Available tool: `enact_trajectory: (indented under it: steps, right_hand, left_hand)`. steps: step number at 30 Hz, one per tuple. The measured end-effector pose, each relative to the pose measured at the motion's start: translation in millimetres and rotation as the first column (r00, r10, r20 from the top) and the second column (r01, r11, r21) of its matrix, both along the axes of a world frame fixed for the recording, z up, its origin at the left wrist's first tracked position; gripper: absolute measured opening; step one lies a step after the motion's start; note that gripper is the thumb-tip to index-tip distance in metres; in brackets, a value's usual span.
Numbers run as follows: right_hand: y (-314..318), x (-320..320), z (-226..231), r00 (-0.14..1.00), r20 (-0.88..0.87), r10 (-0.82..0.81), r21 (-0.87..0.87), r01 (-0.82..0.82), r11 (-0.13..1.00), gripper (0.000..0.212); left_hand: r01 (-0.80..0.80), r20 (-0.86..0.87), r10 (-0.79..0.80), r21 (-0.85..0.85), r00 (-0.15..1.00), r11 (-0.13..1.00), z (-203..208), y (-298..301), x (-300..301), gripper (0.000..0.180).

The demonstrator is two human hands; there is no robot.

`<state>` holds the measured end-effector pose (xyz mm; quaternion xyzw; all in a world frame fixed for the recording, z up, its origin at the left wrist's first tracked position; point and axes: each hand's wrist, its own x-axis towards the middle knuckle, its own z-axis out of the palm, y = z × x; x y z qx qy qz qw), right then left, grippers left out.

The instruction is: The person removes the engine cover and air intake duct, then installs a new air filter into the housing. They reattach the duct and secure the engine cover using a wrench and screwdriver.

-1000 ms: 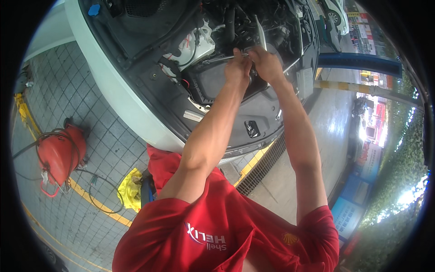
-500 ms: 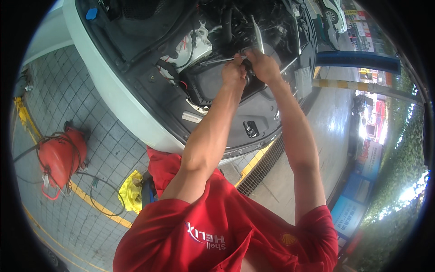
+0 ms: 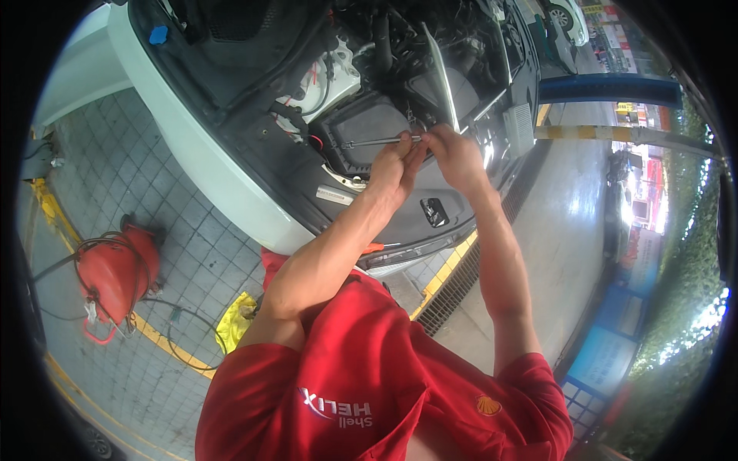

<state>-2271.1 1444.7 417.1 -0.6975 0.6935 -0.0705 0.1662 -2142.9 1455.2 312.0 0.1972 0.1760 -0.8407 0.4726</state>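
A worker in a red shirt (image 3: pixel 361 346) leans over the open engine bay of a light-coloured car (image 3: pixel 184 161), bare forearms reaching up from the lower part of the frame. Just above center, a slim metal tool (image 3: pixel 373 143) lies nearly level between the two hands, its far end pointing left over a dark grey cover (image 3: pixel 377 121). The fingers of the left hand (image 3: pixel 396 170) are drawn in narrow, pinching the tool's shaft; those of the right hand (image 3: pixel 461 160), just beside them, close about its right-hand end, though the exact grip is partly hidden. A long pale strip (image 3: pixel 440 73) slants from the top of the frame down to behind the right hand. Below the hands, a small black item (image 3: pixel 434 213) sits on the dark front panel, with a pale label (image 3: pixel 334 195) to its left and an orange object (image 3: pixel 374 248) near the car's front edge. A blue cap (image 3: pixel 158 34) marks the upper left. At left, a red machine (image 3: pixel 115 273) wrapped in hose stands on the tiled floor (image 3: pixel 196 230), near a yellow cloth (image 3: pixel 235 323); a floor grate (image 3: pixel 453 296) runs right of center.
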Motion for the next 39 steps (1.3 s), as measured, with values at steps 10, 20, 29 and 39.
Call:
enact_trajectory:
  steps: [10, 20, 29, 39]
  right_hand:
    - [16.2, 7.1, -8.4, 0.999, -0.032, 0.006, -0.031, -0.007, 1.000, 0.036]
    - [19.4, 14.1, 4.1, 0.999, -0.033, 0.031, -0.039, -0.033, 0.999, 0.034]
    - [19.4, 12.8, 0.6, 0.999, -0.037, 0.031, -0.068, -0.034, 0.997, 0.033]
    - [12.0, 19.1, 8.3, 0.995, 0.055, 0.081, -0.067, -0.078, 0.995, 0.027]
  left_hand:
    - [-0.011, 0.029, 0.012, -0.020, 0.999, 1.000, -19.2, 9.7, -0.4, 0.013]
    - [-0.016, -0.002, 0.016, -0.064, 1.000, 0.998, -17.7, 15.4, 2.5, 0.021]
    - [-0.029, -0.009, 0.029, -0.076, 1.000, 0.997, -24.1, 15.7, -0.9, 0.023]
    - [-0.066, -0.062, 0.063, -0.042, 0.996, 0.997, -19.5, 10.5, 1.2, 0.015]
